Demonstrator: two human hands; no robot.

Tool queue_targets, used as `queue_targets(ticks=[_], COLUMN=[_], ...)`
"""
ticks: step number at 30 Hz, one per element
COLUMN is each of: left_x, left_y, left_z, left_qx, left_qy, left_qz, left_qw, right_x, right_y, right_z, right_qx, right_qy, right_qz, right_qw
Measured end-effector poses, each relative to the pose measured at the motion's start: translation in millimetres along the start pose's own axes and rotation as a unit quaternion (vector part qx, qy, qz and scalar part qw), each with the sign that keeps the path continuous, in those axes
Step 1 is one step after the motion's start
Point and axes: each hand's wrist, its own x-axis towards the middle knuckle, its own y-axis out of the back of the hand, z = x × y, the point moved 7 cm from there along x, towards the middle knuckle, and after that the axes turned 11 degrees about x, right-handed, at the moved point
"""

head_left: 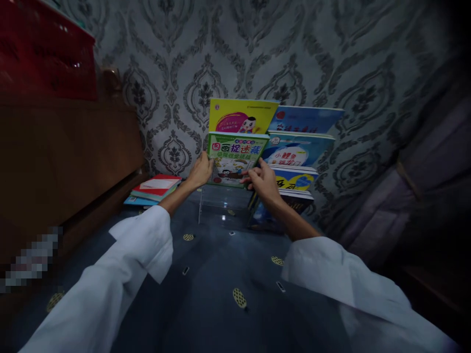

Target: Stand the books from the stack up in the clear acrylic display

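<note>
A green picture book [235, 159] stands upright on a clear acrylic rack [224, 203], in front of a taller yellow book [224, 110]. My left hand [200, 170] is closed on the green book's left edge. At its lower right edge is my right hand [265, 182], with the fingers bent against the cover and one pointing up along the side. To the right, more books share the rack in stepped rows: a dark blue book [301, 116], a light blue book [294, 151], a blue and yellow book [294, 180] and dark-covered books [268, 218] at the front.
Several books lie stacked flat, a red book [158, 182] on top, beside a brown wooden cabinet [66, 157]. A red box [47, 54] sits on the cabinet. Patterned wallpaper [243, 59] rises behind the rack. A tied curtain [390, 196] hangs at the right.
</note>
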Motion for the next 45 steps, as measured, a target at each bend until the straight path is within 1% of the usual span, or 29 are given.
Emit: queue_targets(ticks=[3, 7, 9, 11, 13, 14, 18, 19, 20, 22, 23, 24, 26, 32, 34, 38, 42, 45], left_x=[-0.6, -6.4, -15.0, -28.1, -44.2, -52.6, -82.9, -90.3, -97.5, -108.7, -112.5, -115.2, -119.2, -131.7, -134.2, -136.8, -142.1, -153.6], left_y=[-0.7, -0.3, 1.7, 3.4, 3.5, 3.8, 9.7, 7.9, 5.7, 2.5, 1.7, 1.5, 2.2, 10.5, 15.3, 23.1, 28.0, 27.7], left_z=[2.3, 5.2, 1.9, -10.1, -35.8, -54.5, -145.5, -168.6, -187.7, -212.4, -218.7, -221.9, -222.5, -211.8, -208.1, -198.4, -185.1, -168.6], left_qx=[0.011, 0.022, 0.02, 0.031, 0.077, 0.098, 0.18, 0.23, 0.268, 0.31, 0.322, 0.331, 0.344, 0.377, 0.386, 0.386, 0.381, 0.405], left_qy=[0.007, -0.004, -0.018, -0.032, -0.027, -0.011, 0.085, 0.114, 0.128, 0.125, 0.115, 0.104, 0.086, 0.025, 0.0, -0.043, -0.044, -0.066], left_qz=[-0.006, -0.008, -0.001, 0.002, -0.015, -0.028, -0.094, -0.148, -0.202, -0.281, -0.301, -0.31, -0.308, -0.282, -0.273, -0.265, -0.251, -0.252], left_qw=[1.0, 1.0, 1.0, 0.999, 0.997, 0.995, 0.975, 0.955, 0.933, 0.9, 0.89, 0.885, 0.883, 0.882, 0.881, 0.882, 0.889, 0.877], right_x=[1.9, 0.3, -3.5, -9.1, -15.9, -19.6, -38.2, -44.3, -51.2, -67.3, -76.3, -85.8, -105.8, -165.5, -182.7, -208.5, -222.4, -227.1], right_y=[1.3, 0.3, -1.8, -4.1, -6.9, -8.3, -15.5, -18.9, -23.1, -34.0, -40.3, -47.2, -62.2, -103.5, -113.0, -124.4, -131.0, -131.9], right_z=[9.3, 16.6, 16.7, 13.0, 7.1, 4.2, -3.3, -3.5, -2.5, 2.7, 6.7, 11.5, 22.3, 48.8, 55.9, 66.1, 65.3, 64.1], right_qx=[0.034, 0.051, 0.052, 0.05, 0.047, 0.047, 0.05, 0.05, 0.05, 0.051, 0.053, 0.058, 0.068, 0.066, 0.063, 0.052, 0.043, 0.042], right_qy=[-0.017, -0.009, -0.009, -0.005, 0.0, 0.002, 0.004, 0.004, 0.003, -0.004, -0.01, -0.018, -0.042, -0.121, -0.143, -0.165, -0.156, -0.157], right_qz=[0.016, 0.029, 0.031, 0.032, 0.028, 0.027, 0.025, 0.021, 0.015, -0.003, -0.015, -0.028, -0.062, -0.176, -0.2, -0.227, -0.261, -0.261], right_qw=[0.999, 0.998, 0.998, 0.998, 0.998, 0.999, 0.998, 0.999, 0.999, 0.999, 0.998, 0.998, 0.995, 0.975, 0.967, 0.958, 0.952, 0.952])
